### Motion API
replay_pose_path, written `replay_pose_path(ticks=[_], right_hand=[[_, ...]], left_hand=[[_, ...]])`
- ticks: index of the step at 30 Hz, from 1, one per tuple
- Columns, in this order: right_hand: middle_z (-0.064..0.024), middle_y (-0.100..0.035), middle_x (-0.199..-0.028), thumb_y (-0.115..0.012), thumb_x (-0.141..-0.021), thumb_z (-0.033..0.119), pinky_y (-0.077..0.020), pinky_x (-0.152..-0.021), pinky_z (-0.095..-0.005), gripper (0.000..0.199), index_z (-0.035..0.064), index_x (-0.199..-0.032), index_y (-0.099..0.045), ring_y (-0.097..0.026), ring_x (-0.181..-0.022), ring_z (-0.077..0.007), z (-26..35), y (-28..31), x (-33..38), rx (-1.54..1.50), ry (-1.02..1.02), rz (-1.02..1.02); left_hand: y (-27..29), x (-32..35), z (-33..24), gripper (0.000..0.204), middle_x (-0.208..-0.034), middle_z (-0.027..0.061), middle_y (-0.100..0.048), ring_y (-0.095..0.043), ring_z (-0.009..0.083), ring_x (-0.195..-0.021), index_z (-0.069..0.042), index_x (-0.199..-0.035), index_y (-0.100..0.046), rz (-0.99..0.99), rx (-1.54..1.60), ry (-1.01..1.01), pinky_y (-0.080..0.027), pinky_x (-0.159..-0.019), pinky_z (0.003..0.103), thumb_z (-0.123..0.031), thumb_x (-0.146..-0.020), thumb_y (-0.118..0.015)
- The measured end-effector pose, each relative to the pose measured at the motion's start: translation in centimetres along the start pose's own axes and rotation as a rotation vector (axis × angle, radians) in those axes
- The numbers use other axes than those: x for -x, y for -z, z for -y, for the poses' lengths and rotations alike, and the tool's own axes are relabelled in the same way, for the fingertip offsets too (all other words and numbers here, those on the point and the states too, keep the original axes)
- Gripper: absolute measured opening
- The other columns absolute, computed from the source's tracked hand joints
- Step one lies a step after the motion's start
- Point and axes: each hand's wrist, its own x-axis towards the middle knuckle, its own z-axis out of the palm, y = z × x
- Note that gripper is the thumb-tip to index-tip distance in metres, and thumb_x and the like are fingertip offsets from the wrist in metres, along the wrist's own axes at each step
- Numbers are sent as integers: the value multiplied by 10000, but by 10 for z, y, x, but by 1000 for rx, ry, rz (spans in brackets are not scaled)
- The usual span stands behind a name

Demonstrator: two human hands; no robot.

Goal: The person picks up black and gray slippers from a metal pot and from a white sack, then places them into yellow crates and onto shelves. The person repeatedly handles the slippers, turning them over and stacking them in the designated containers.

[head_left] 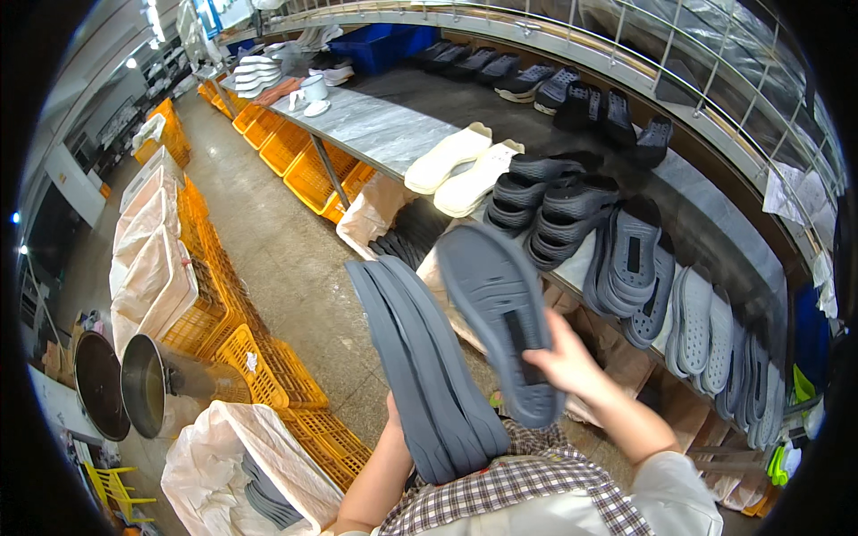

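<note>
My right hand [565, 357] is closed around the heel end of one dark grey shoe sole [492, 286], thumb on its face beside a black recessed strip. My left hand [393, 413] supports a stack of similar grey shoe soles [416, 366], held on edge against my checked apron [500, 491]. Most of the left fingers are hidden behind that stack. The single sole is tilted up, just right of the stack. Beyond it on the bench lie stacked dark soles [572, 210], a pair of cream soles [451, 161] and more grey soles [633, 259].
The long grey bench [375, 134] carries a row of dark shoes [554, 89] along its back, below a wire rack [715, 54]. Orange crates [308, 170] stand under it. On the left are lined crates [152, 259], metal drums [143, 384] and a lined bin [210, 447] with soles inside.
</note>
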Motion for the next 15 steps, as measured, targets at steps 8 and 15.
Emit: replay_pose_path(ticks=[8, 15], right_hand=[[-260, -293, -1416, -553, -897, 233, -269, -1077, -355, 737, -66, -1414, -121, -323, -1317, -304, -71, -90, -41, -194, -93, 310], [-110, -461, -1310, -510, -934, 245, -438, -945, -312, 530, 48, -1391, -330, -504, -1148, -184, -117, -110, -99, -452, -304, 646]], left_hand=[[2, 35, -1, 642, -1272, 175, -501, -534, 317, -1133, -14, -1356, -339, -30, -89, -163, -454, -962, 434, -215, -795, -578], [-16, 30, 15, 841, -1380, 148, -313, -368, 287, -1265, -96, -1429, -103, -315, -335, -530, -329, -1062, 426, -93, -816, -680]])
